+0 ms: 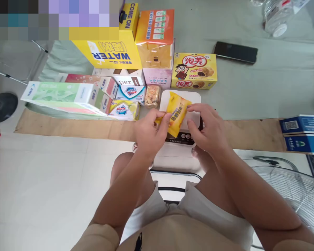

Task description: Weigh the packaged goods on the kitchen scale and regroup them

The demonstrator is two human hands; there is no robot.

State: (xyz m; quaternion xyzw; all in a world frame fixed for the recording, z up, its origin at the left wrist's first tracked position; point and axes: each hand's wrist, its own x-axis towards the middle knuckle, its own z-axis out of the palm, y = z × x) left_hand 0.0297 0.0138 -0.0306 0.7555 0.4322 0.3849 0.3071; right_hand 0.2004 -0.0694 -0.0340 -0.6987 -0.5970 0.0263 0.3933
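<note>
My left hand (152,130) pinches the left edge of a yellow wrapped soap packet (178,113) between thumb and forefinger. Dark printed characters run along its wrapper. My right hand (208,125) has thumb and forefinger spread, the forefinger tip at the packet's right edge. Below the packet is a kitchen scale (194,98) with a white top and a black button panel, its display mostly covered. Left of the scale lies a clear-wrapped snack bar (152,96). Two Safeguard soap boxes, one white (130,92) and one yellow (124,109), stand beside it.
Behind are a yellow puff box (194,70), an orange-topped pack (155,38) and a yellow WATER carton (112,54). Long toothpaste boxes (60,94) lie left. A phone (236,52), plastic bottle (276,19) and blue boxes (302,124) are right; a fan (290,188) stands below.
</note>
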